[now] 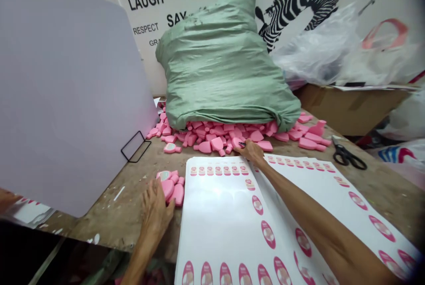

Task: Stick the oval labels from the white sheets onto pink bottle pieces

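My left hand (155,207) rests on the wooden table with fingers spread, against a small cluster of pink bottle-shaped pieces (177,194) left of the sticker sheets. My right hand (250,151) reaches over the sheets to the front of a large pink heap (217,143). Its fingers are pinched round a thin dark tool (242,144) and touch a pink piece. White sheets with pink oval and small labels (215,218) lie in front of me, and a second stack (305,183) is partly under my right forearm. One labelled pink piece (171,148) lies left of the heap.
A green cushion-like sack (226,63) sits on the heap. Black scissors (347,156) lie at the right, near a cardboard box (348,105) with plastic bags (318,50). A pale panel (73,90) stands at left beside a black wire frame (136,147).
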`<action>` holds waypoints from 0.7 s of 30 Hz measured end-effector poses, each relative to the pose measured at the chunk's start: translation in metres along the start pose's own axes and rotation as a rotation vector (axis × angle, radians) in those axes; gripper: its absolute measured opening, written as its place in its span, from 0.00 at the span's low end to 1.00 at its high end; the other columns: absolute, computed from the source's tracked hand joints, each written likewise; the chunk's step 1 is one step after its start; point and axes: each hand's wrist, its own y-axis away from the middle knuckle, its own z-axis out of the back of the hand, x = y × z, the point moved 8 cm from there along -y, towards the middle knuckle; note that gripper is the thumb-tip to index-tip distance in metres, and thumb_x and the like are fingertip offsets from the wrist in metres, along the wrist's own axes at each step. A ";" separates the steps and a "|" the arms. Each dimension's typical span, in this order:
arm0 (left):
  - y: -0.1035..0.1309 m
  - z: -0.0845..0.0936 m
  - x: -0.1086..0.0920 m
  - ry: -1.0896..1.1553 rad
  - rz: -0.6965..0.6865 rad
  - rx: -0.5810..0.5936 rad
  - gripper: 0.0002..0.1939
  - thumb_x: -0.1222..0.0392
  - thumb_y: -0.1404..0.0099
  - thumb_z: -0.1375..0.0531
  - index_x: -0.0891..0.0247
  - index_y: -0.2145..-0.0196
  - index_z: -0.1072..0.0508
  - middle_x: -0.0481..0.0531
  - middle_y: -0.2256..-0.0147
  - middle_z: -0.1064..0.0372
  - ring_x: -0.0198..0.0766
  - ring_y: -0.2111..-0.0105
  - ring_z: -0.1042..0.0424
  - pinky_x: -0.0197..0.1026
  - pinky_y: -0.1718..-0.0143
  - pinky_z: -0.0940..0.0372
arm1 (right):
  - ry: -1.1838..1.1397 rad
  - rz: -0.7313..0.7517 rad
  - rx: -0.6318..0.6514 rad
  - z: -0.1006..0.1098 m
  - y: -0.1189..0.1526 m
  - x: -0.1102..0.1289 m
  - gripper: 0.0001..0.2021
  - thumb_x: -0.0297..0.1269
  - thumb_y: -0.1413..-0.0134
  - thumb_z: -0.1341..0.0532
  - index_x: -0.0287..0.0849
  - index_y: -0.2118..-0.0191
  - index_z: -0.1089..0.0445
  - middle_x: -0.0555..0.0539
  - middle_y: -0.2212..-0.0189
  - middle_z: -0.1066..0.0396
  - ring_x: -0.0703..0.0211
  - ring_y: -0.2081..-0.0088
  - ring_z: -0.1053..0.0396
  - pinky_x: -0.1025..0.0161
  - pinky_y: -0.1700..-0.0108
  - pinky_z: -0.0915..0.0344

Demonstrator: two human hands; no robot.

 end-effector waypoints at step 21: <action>0.067 -0.056 -0.060 1.168 0.538 0.440 0.20 0.50 0.44 0.37 0.68 0.59 0.31 0.61 0.61 0.26 0.44 0.66 0.24 0.45 0.62 0.28 | -0.195 -0.187 0.209 0.021 0.192 -0.067 0.14 0.51 0.55 0.40 0.45 0.70 0.37 0.52 0.76 0.29 0.58 0.72 0.33 0.64 0.71 0.43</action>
